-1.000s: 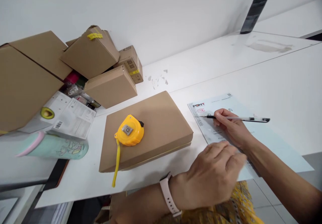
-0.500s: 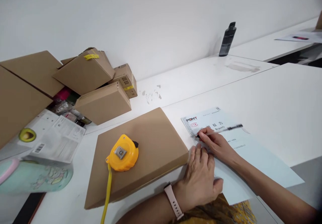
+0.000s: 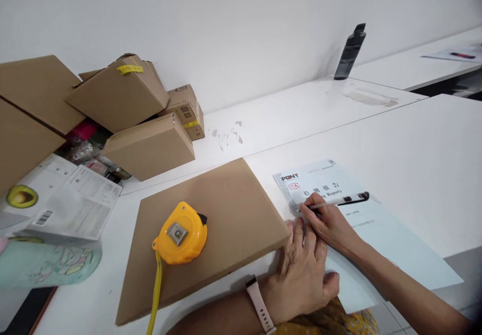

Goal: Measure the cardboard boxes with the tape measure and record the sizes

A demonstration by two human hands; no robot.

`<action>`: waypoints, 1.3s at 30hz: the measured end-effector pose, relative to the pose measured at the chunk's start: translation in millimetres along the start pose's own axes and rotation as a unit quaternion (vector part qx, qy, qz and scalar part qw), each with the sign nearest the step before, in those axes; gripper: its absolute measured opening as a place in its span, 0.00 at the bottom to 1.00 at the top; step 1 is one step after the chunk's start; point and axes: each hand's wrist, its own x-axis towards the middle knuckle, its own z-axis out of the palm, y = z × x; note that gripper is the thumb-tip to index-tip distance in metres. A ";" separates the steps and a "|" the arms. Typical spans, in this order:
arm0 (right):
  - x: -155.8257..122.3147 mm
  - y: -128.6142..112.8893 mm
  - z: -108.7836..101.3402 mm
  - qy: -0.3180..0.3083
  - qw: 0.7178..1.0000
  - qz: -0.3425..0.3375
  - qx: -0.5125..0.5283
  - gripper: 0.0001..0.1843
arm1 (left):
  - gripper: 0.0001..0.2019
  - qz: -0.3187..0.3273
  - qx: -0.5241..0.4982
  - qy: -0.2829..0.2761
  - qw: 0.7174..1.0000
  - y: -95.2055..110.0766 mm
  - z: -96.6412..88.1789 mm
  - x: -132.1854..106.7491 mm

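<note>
My right hand (image 3: 328,222) is closed round a black pen (image 3: 341,201) whose tip touches the left edge of a pale blue printed sheet (image 3: 380,234) on the white table (image 3: 414,149). Lying flat, my left hand (image 3: 303,269) presses the sheet's near-left corner with its fingers stretched out, right beside the flat cardboard box (image 3: 211,229). A pale watch strap is on the left wrist. On that box rests a yellow tape measure (image 3: 181,233) with its strap trailing toward me.
Several cardboard boxes (image 3: 124,109) are piled at the back left against the wall. A printed white carton (image 3: 56,204) and a mint green bottle (image 3: 45,262) lie at the left. A dark bottle (image 3: 350,51) stands at the back right.
My left hand came down from the air onto the sheet's corner and flattened there. The right hand slid the pen tip toward the sheet's left edge. The view shifted.
</note>
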 end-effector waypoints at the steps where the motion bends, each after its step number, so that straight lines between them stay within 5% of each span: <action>1: 0.5 0.8 0.4 0.000 1.000 -0.005 -0.005 0.13 | 0.33 0.001 0.007 0.001 1.000 0.2 -0.7 -0.1; 13: 0.3 15.7 3.3 0.002 0.999 -0.028 -0.031 0.12 | 0.33 0.008 0.016 0.014 1.000 0.0 -2.8 1.3; 39: 1.0 8.9 0.7 0.011 0.999 -0.026 -0.025 0.13 | 0.32 0.004 0.017 0.015 1.000 0.8 -0.1 0.8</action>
